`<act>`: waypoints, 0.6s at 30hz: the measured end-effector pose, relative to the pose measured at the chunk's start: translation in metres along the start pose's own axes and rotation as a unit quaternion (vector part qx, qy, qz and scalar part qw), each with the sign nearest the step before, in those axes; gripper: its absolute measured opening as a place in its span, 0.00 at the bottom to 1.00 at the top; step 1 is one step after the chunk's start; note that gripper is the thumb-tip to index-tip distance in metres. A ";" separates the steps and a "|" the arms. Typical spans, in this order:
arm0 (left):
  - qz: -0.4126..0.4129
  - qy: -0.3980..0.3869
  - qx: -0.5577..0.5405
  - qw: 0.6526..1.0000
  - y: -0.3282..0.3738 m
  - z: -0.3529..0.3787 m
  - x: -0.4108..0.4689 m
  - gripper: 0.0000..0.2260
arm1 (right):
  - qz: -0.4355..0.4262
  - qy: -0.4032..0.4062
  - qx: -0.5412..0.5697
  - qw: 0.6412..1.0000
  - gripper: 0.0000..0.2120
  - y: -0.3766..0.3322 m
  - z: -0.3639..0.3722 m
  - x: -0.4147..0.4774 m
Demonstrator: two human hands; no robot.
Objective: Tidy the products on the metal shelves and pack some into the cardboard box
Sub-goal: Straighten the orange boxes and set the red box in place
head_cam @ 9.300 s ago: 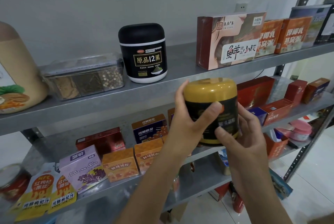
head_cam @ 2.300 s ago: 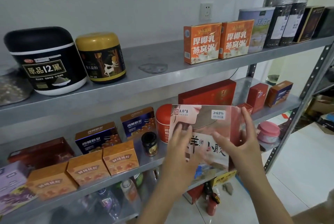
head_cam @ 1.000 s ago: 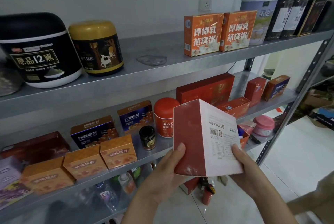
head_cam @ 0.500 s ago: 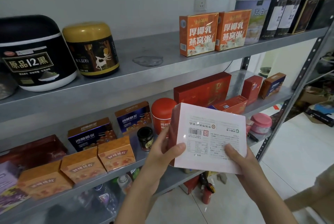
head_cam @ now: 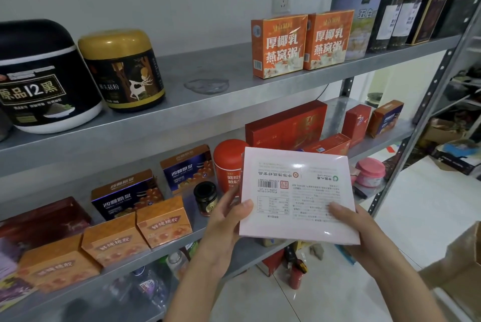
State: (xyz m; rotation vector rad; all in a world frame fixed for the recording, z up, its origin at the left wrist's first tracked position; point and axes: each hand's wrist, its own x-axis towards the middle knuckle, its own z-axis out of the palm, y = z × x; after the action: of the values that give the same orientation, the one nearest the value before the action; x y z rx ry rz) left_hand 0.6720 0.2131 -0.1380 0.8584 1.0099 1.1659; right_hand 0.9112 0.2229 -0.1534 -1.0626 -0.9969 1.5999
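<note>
Both hands hold a flat product box (head_cam: 296, 194) in front of the middle shelf, its white printed back facing me, text upside down. My left hand (head_cam: 226, 220) grips its lower left edge with the thumb on the face. My right hand (head_cam: 356, 233) grips the lower right corner, thumb on the face. The metal shelves (head_cam: 208, 103) carry a black jar (head_cam: 39, 79), a gold-lidded jar (head_cam: 122, 72) and two orange boxes (head_cam: 299, 43) on top. A corner of the cardboard box (head_cam: 458, 269) shows at the lower right.
The middle shelf holds orange boxes (head_cam: 114, 238), dark blue boxes (head_cam: 127, 196), a small black jar (head_cam: 205, 196), a red tin (head_cam: 229, 163) and red boxes (head_cam: 286, 124). Tall tins (head_cam: 390, 14) stand top right. A pink jar (head_cam: 369, 170) sits lower right. White floor lies below.
The box has turned in my hands from its red side to its white back, now flat toward me and a little lower right. Earlier I had set the gold jar on the top shelf.
</note>
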 end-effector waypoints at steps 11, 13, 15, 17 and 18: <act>-0.109 0.043 -0.054 0.992 0.008 -0.004 0.011 0.22 | 0.140 0.059 0.074 0.986 0.26 -0.005 0.004 0.008; -0.112 0.037 -0.056 0.991 0.009 -0.006 0.012 0.22 | 0.151 0.065 0.095 0.982 0.25 -0.004 0.005 0.007; -0.107 0.015 -0.043 0.993 0.008 -0.010 0.012 0.22 | 0.136 0.061 0.086 0.985 0.32 -0.002 0.006 0.005; -0.084 0.004 0.023 0.996 0.010 -0.010 0.012 0.21 | 0.091 0.060 0.063 0.992 0.42 0.001 0.008 0.004; -0.062 0.020 0.090 0.994 0.009 -0.010 0.015 0.21 | 0.055 0.073 0.036 0.995 0.43 0.002 0.011 0.003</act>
State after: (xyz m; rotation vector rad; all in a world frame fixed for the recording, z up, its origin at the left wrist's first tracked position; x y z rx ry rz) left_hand 0.6607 0.2295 -0.1352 0.9043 1.1973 1.0009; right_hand 0.8992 0.2244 -0.1526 -1.1843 -0.7896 1.6097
